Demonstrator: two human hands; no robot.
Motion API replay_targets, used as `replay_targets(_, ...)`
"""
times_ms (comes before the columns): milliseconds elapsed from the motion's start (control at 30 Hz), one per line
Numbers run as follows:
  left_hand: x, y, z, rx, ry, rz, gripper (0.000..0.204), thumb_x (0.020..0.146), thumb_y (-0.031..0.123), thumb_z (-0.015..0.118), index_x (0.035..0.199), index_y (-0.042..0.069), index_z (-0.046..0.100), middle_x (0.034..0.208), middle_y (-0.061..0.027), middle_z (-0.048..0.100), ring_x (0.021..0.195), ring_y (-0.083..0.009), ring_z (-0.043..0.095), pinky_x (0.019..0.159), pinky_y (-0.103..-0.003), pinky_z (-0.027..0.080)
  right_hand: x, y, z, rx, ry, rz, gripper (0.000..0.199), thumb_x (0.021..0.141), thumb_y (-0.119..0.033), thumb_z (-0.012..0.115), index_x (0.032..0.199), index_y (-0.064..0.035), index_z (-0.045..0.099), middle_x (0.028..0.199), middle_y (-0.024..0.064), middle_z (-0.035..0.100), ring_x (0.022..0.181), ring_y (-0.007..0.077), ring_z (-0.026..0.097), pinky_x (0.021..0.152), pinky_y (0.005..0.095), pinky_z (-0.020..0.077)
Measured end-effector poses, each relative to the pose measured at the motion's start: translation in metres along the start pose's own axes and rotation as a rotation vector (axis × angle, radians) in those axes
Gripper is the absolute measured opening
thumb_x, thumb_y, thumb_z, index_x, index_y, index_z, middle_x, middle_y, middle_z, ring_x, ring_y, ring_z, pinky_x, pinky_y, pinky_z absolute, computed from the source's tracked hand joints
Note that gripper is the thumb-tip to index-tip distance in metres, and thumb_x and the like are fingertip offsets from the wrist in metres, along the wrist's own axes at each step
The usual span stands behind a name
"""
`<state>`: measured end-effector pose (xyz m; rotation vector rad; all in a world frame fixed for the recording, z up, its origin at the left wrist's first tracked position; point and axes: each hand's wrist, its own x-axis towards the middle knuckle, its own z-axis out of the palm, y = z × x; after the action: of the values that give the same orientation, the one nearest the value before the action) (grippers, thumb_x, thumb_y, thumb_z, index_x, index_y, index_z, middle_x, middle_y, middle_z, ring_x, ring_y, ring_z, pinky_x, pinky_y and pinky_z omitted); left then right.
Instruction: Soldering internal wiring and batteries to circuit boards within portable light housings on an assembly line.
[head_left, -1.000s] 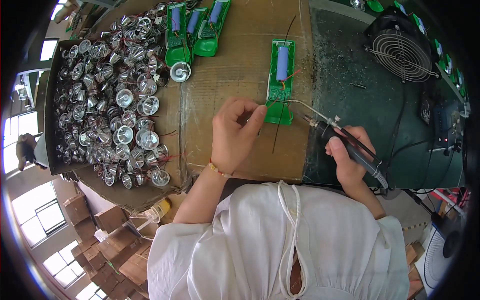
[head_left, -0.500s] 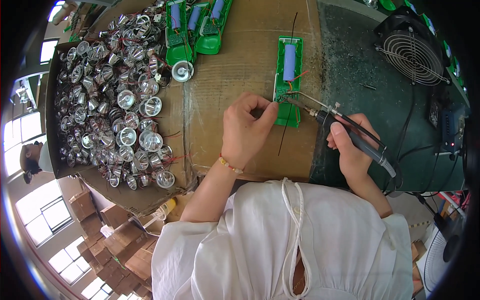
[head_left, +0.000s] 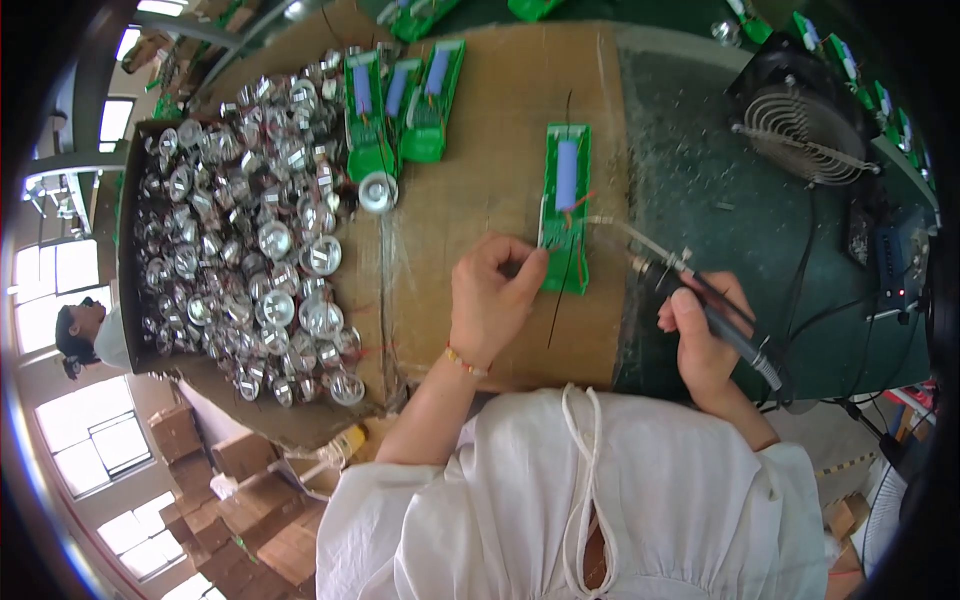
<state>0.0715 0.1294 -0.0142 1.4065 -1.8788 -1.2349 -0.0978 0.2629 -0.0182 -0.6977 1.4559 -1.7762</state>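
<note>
Left hand [head_left: 492, 300] covers the near corner of the green board [head_left: 565, 205]; whether its fingertips pinch a wire is too small to tell. Right hand [head_left: 705, 335] hides the middle of the soldering iron [head_left: 700, 305]. Boards [head_left: 425, 15] at the top edge and the fan [head_left: 800, 115] are partly cut off.

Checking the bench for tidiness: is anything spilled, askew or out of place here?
One silver reflector cup sits alone on the cardboard, outside the box of reflector cups, beside the stacked green boards. Small bits litter the green mat. Nothing else stands out.
</note>
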Motion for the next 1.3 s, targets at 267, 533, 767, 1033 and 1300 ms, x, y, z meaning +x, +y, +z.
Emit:
replay_targets(267,-0.010,-0.004,0.000,-0.217,0.063,-0.050,0.014,0.078,0.013,0.065,0.075,-0.001,0.063,0.074,-0.0091,0.064,0.058,-0.0116,0.059,0.053,-0.025,0.046,0.007,0.009,-0.035,-0.103,0.087,-0.072,0.015,0.082,-0.008,0.060,0.089,0.0015,0.050,0.066,0.0083,0.058,0.056,0.0107,0.055,0.052,0.0228,0.0471)
replay_targets(533,0.111,0.070,0.028,0.464,-0.355,0.166,0.017,0.073,0.019,0.059,0.070,0.003,0.064,0.058,-0.0130,0.059,0.053,-0.0256,0.059,0.054,-0.034,0.048,0.025,0.010,-0.038,-0.128,0.206,0.095,0.016,0.079,-0.011,0.066,0.086,-0.0005,0.056,0.065,0.0036,0.060,0.058,0.0070,0.055,0.053,0.0215,0.0447)
replay_targets(767,0.277,0.112,0.136,0.564,-0.160,0.537,0.024,0.075,0.027,0.062,0.086,0.007,0.067,0.079,-0.0117,0.065,0.073,-0.0296,0.062,0.068,-0.038,0.049,0.022,0.030,-0.037,-0.191,0.193,0.114,0.022,0.077,-0.015,0.071,0.088,-0.0014,0.057,0.067,0.0034,0.061,0.062,0.0060,0.055,0.057,0.0227,0.0459)
replay_targets(1033,0.318,0.122,0.059,0.671,0.083,0.804,0.067,0.065,0.033,0.072,0.124,0.016,0.045,0.120,-0.0123,0.045,0.108,-0.0331,0.048,0.087,-0.041,0.044,0.022,0.021,-0.036,-0.247,0.189,0.022,0.019,0.076,-0.009,0.068,0.084,0.0006,0.053,0.063,0.0065,0.062,0.057,0.0092,0.059,0.053,0.0237,0.0480)
replay_targets(1300,0.206,0.067,0.041,0.714,-0.082,0.421,0.061,0.073,0.024,0.057,0.128,0.016,0.035,0.107,-0.0197,0.047,0.093,-0.0378,0.055,0.077,-0.044,0.047,0.031,0.031,-0.036,-0.167,0.184,-0.025,0.016,0.079,-0.007,0.064,0.084,0.0015,0.051,0.065,0.0094,0.060,0.055,0.0116,0.058,0.052,0.0246,0.0481)
